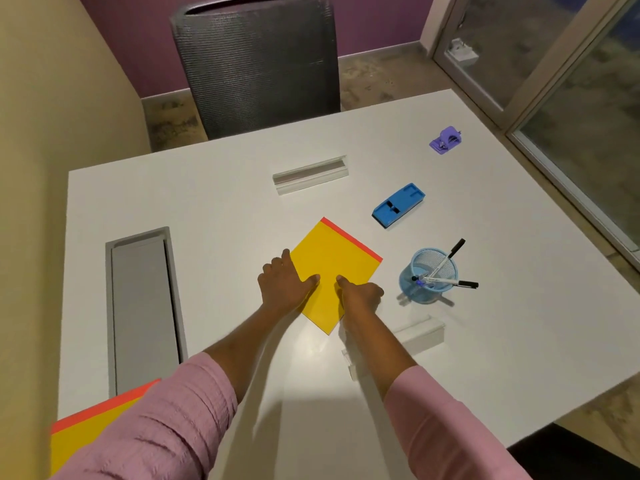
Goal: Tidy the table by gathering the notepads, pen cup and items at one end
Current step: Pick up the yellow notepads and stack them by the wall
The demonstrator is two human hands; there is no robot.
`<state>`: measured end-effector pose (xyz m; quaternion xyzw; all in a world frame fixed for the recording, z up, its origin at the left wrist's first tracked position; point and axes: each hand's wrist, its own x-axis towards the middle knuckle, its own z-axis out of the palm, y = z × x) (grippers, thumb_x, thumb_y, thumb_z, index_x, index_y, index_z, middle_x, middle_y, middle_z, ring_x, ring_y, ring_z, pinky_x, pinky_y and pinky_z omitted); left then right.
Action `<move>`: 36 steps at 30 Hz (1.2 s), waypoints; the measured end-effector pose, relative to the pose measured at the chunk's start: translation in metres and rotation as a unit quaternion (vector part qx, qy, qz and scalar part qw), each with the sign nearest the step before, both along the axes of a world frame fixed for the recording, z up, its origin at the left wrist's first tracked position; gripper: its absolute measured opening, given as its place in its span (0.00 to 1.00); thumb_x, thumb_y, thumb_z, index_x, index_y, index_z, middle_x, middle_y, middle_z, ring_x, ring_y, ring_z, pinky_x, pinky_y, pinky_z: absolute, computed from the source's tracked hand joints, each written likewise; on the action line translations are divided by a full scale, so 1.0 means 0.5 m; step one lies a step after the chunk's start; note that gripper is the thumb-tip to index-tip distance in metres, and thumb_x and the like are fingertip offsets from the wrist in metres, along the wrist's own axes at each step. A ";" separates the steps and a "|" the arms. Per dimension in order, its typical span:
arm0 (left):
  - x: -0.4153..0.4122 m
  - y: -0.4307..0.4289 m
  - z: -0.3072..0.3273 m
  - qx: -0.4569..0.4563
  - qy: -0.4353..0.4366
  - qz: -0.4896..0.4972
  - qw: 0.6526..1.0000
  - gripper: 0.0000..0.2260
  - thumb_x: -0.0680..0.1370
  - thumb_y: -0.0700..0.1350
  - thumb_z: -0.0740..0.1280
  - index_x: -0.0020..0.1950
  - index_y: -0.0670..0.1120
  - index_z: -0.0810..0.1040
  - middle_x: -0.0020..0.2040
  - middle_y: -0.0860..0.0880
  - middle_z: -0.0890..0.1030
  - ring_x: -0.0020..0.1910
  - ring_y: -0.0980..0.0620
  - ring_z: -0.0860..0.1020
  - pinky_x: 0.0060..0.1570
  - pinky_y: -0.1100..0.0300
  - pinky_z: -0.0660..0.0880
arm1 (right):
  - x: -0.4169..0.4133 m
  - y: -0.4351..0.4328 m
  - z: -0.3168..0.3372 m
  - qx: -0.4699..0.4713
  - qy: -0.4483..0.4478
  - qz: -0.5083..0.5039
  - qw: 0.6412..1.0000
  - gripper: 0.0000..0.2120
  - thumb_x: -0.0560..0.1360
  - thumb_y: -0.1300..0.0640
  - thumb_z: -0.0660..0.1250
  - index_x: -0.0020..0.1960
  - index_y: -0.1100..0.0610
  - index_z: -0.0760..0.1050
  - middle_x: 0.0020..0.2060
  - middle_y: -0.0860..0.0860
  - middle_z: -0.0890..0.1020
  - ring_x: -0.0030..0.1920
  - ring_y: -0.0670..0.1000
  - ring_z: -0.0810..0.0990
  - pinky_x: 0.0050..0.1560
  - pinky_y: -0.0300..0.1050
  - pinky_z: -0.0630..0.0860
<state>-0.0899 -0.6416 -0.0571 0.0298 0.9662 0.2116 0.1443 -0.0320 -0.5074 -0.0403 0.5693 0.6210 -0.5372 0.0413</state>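
Note:
A yellow notepad (334,263) with a red top strip lies turned like a diamond in the middle of the white table (214,202). My left hand (285,284) grips its left edge, thumb on top. My right hand (360,294) grips its near right edge the same way. A second yellow notepad (86,431) lies at the near left corner, partly under my left sleeve. A blue mesh pen cup (429,275) holding several pens stands to the right of my right hand. A blue eraser block (398,206) and a purple hole punch (446,139) lie farther back on the right.
Two clear plastic holders lie on the table, one at the back centre (310,178), one near my right forearm (420,336). A grey cable hatch (143,310) is set in the table's left side. A dark mesh chair (258,64) stands behind the far edge.

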 end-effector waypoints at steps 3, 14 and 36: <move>0.006 0.000 -0.012 -0.006 -0.029 0.025 0.999 0.42 0.69 0.69 0.66 0.70 0.40 0.62 0.65 0.39 0.72 0.63 0.38 0.71 0.58 0.44 0.69 | 0.011 0.012 -0.009 -0.060 -0.008 -0.028 0.998 0.32 0.68 0.51 0.77 0.63 0.67 0.69 0.61 0.64 0.76 0.59 0.64 0.77 0.54 0.55 0.76; 0.015 -0.057 0.008 0.009 -0.086 0.092 0.992 0.43 0.66 0.71 0.67 0.68 0.41 0.64 0.64 0.39 0.71 0.64 0.37 0.70 0.60 0.43 0.68 | 0.030 -0.017 0.005 -0.130 0.078 -0.001 0.988 0.18 0.77 0.57 0.68 0.64 0.60 0.73 0.62 0.60 0.78 0.58 0.61 0.77 0.59 0.55 0.75; 0.321 -0.483 0.141 0.166 -0.044 0.336 0.926 0.31 0.72 0.61 0.70 0.66 0.43 0.72 0.63 0.41 0.73 0.60 0.40 0.74 0.58 0.46 0.74 | 0.191 -0.374 0.089 -0.152 0.153 0.289 0.933 0.10 0.76 0.55 0.70 0.52 0.61 0.78 0.45 0.58 0.83 0.44 0.59 0.82 0.51 0.57 0.78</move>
